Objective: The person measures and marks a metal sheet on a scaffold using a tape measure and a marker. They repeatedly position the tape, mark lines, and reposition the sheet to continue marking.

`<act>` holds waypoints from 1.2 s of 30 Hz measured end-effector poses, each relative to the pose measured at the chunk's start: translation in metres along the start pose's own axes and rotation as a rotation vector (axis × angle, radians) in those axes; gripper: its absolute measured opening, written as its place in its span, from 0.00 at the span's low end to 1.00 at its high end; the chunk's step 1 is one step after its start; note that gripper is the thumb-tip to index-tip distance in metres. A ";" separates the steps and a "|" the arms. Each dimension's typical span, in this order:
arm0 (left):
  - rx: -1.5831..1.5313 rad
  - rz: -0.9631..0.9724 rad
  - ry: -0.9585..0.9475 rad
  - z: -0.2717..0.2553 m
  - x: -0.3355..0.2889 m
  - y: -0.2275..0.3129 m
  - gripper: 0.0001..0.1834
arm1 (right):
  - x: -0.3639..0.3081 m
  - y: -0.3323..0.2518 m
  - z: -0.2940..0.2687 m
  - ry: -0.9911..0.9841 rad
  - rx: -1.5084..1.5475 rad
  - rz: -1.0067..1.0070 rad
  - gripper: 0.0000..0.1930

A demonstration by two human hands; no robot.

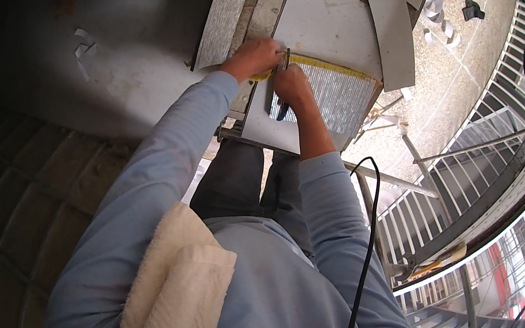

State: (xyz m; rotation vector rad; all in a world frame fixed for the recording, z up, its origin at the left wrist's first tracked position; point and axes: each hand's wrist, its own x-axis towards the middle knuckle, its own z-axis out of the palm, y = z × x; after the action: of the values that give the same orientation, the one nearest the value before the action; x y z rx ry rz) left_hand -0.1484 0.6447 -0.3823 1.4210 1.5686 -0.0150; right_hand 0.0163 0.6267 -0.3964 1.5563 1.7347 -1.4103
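Note:
A yellow measuring tape (332, 67) lies across the top of a silvery, finely ribbed sheet (333, 103). My left hand (253, 58) is closed at the tape's left part, where a bit of yellow shows under the fingers. Just to its right, my right hand (294, 85) is wrapped round a slim dark-handled tool (282, 112); its kind is hidden by the fist. The tool stands roughly across the tape, at the left edge of the ribbed sheet. A white sheet (327, 17) lies beneath and beyond, on a perforated metal plank (269, 4).
More cut strips, a grey curved piece (390, 35) and a ribbed one (227, 14), lie on either side. White scraps (437, 12) litter the floor at right. White railings (458, 170) and a black cable (367, 253) are on my right. A large pale curved surface (136, 85) stands left.

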 end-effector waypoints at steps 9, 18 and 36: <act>0.044 0.078 0.077 0.010 -0.008 -0.004 0.19 | -0.023 -0.008 -0.011 0.050 0.085 0.118 0.24; 0.025 0.028 0.069 0.007 -0.011 0.003 0.19 | -0.051 -0.034 -0.028 0.124 0.138 0.177 0.22; 0.052 -0.032 0.042 0.003 -0.012 0.012 0.17 | -0.056 -0.039 -0.023 0.160 0.129 0.174 0.20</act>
State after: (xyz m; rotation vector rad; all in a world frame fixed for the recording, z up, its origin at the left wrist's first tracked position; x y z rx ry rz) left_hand -0.1395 0.6375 -0.3692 1.4451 1.6360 -0.0455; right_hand 0.0039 0.6246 -0.3259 1.8866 1.5764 -1.3669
